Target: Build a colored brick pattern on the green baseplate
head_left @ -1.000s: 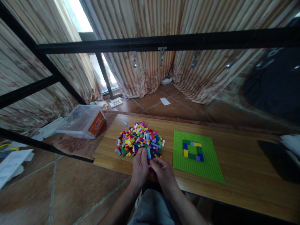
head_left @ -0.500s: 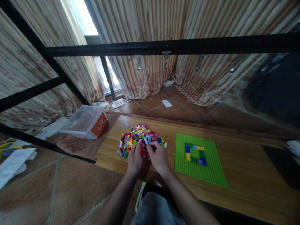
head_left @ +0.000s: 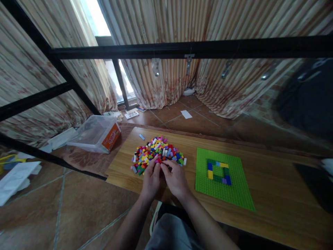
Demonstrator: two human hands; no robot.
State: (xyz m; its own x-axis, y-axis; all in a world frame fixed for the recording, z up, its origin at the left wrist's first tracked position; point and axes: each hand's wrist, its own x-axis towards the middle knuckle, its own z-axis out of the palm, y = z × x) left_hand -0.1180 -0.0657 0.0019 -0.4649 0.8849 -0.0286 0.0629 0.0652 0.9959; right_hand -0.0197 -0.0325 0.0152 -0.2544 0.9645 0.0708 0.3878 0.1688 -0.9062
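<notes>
At the near edge of a heap of mixed toy building bricks [head_left: 151, 149], my two hands meet fingertip to fingertip. A red brick [head_left: 158, 161] shows between them. My left hand [head_left: 151, 178] is closed on it from the left, and my right hand [head_left: 175, 176] has its thumb and fingers pinched on its right side. My fingers hide part of the brick, so I cannot tell whether it is one piece or several joined. To the right lies a green baseplate [head_left: 204, 187], bearing a square ring of bricks [head_left: 210, 166] in blue, yellow, green and purple.
A single light blue brick [head_left: 142, 137] lies behind the heap on the wooden table [head_left: 270, 187]. Left of the table stands a clear plastic box [head_left: 88, 133] with an orange label. A black metal bar [head_left: 166, 49] crosses ahead. A dark flat object [head_left: 312, 184] is at the right.
The light blue brick by my right fingertips is no longer there. My right fingers have moved left onto the red brick, which is now raised slightly between both hands. The view has shifted a little.
</notes>
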